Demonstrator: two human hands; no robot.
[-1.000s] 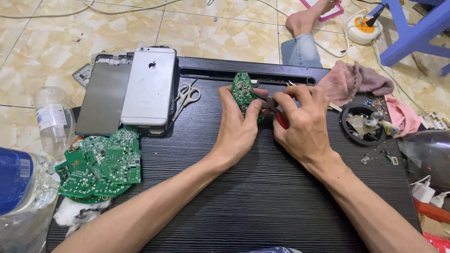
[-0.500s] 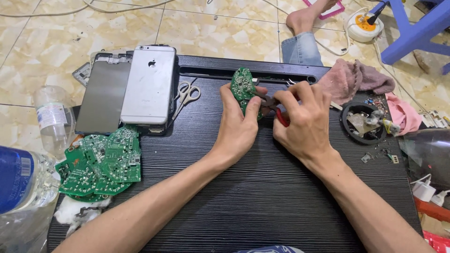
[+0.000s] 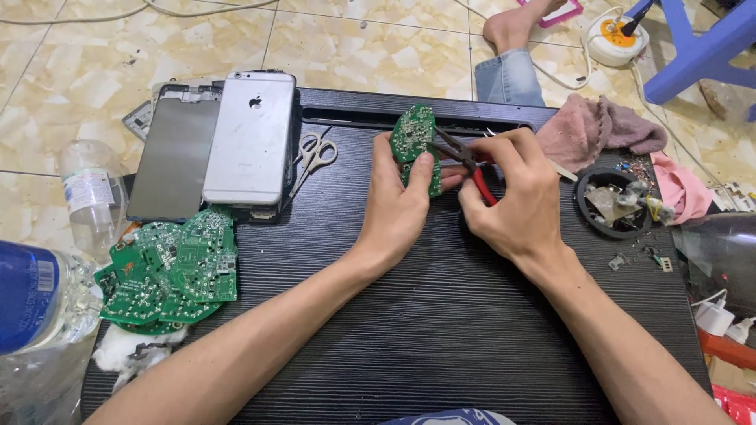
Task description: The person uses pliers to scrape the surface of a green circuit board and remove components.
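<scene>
Green circuit board, standing up on edge over the far middle of the black table, being pinched in the left hand, thumb pressing on its near face, likely keeping it steady. Right hand sitting just to the right, wrapping shut around red-handled pliers, with the dark pliers tip touching the board's right edge, probably pulling at a small part. Part at the tip too tiny to make out, so not telling whether the tip is biting on anything. More green boards lying in a pile near the left edge, with a silver phone face down and small scissors farther back. Round black dish of scraps waiting on the right, handy for bits. Plastic bottle cut off at left.
</scene>
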